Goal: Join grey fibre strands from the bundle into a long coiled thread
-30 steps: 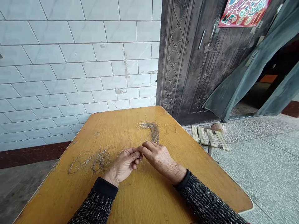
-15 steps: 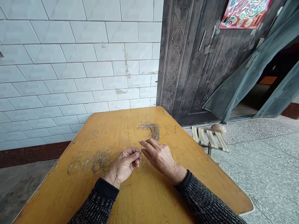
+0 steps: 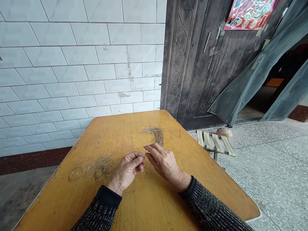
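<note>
My left hand (image 3: pixel 130 168) is closed in a pinch on thin silvery wire (image 3: pixel 144 154), just above the table's middle. My right hand (image 3: pixel 165 162) meets it from the right, its fingertips at the same wire; the thumb is mostly hidden beneath the fingers. Left of the hands lie loosely coiled wires (image 3: pixel 103 166) in thin loops. Beyond my right hand rests a bent bundle of fine wires (image 3: pixel 158 136), its ends fanned out to the left.
The yellow wooden table (image 3: pixel 149 202) reaches to a white tiled wall (image 3: pixel 96 70). A dark carved door (image 3: pixel 187 64) stands behind its right corner. Right of the table are a strapped folding stool (image 3: pixel 215 142), a ball (image 3: pixel 225 132) and a grey curtain (image 3: pixel 250 86).
The wire loop below the fingertips shows less clearly now. Both hands stay nearly in place, and the whole view has shifted very slightly.
</note>
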The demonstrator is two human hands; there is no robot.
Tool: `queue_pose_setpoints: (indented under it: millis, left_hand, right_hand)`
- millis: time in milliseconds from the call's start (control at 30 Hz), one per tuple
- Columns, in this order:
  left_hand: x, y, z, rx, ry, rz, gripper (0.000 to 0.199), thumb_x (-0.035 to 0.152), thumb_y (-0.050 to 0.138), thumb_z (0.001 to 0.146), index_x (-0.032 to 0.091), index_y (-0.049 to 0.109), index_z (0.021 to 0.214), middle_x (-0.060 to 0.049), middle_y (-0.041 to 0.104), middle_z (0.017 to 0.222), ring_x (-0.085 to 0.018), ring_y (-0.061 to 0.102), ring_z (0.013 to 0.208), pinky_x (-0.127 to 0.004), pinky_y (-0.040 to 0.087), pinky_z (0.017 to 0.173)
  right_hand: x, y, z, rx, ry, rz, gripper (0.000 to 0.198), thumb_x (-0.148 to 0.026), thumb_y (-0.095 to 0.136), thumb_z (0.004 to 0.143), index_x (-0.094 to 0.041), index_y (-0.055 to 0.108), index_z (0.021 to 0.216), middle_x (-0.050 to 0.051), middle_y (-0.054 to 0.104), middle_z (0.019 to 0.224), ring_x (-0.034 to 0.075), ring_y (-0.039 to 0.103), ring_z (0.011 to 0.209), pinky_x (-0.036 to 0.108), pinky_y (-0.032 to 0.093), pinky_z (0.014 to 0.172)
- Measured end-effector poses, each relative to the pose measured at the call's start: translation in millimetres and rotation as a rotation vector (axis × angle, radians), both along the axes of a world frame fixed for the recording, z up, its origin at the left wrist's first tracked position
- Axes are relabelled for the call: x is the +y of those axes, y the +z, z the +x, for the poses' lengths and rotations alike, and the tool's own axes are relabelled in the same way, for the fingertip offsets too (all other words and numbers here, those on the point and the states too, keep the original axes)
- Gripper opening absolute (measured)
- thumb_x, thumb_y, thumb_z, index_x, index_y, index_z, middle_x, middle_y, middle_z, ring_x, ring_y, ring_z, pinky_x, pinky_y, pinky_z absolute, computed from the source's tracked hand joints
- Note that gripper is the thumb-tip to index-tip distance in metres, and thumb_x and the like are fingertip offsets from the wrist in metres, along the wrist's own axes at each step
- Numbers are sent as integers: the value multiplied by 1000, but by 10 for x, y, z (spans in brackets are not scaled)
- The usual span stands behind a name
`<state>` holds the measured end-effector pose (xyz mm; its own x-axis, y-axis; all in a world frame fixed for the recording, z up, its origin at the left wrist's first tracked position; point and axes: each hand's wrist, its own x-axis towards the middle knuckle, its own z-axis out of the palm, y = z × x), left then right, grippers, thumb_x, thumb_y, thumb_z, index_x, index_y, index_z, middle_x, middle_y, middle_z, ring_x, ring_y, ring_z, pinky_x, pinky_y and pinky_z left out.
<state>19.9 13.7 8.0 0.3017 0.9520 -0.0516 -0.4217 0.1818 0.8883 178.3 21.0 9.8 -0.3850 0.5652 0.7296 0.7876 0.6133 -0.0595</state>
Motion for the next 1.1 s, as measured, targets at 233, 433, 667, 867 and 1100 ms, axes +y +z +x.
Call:
queue_pose_setpoints:
  millis: [233, 433, 667, 867, 1100]
  left_hand:
    - [19, -46, -53, 96, -118, -6, 26, 38, 70, 67, 13, 62, 69, 0, 58, 62, -6, 47, 45, -19, 33, 42]
    - [26, -24, -67, 98, -97, -56, 23, 28, 77, 59, 11, 63, 65, -1, 58, 58, -1, 38, 43, -13, 21, 38]
    - [9, -8, -32, 11, -31, -42, 23, 25, 79, 56, 12, 63, 66, 0, 57, 58, 0, 31, 42, -13, 16, 37]
    - [0, -5, -15, -7, -4, -11, 23, 26, 79, 56, 12, 63, 65, 1, 57, 57, 0, 33, 42, -13, 19, 39]
    - [-6, -6, 4, -9, 29, -9, 23, 26, 79, 55, 13, 63, 66, 1, 58, 56, 0, 34, 42, -13, 20, 39]
  right_hand:
    - [24, -41, 27, -109, 86, 4, 19, -18, 41, 90, -18, 56, 101, 4, 61, 87, 9, 58, 65, 18, 37, 49]
    - [-20, 14, 42, -110, 86, -14, 22, -20, 40, 89, -18, 55, 104, 5, 61, 90, 11, 57, 68, 20, 39, 52]
    - [-51, 58, 46, -51, 17, -19, 27, -30, 42, 89, -19, 53, 111, 6, 61, 94, 12, 59, 71, 21, 39, 53]
    - [-53, 38, 17, -10, -25, 2, 25, -30, 43, 88, -19, 54, 108, 6, 62, 95, 12, 60, 71, 21, 39, 52]
    - [-57, 43, -5, 64, 1, 5, 20, -27, 45, 88, -16, 56, 101, 7, 63, 93, 12, 61, 70, 21, 40, 54]
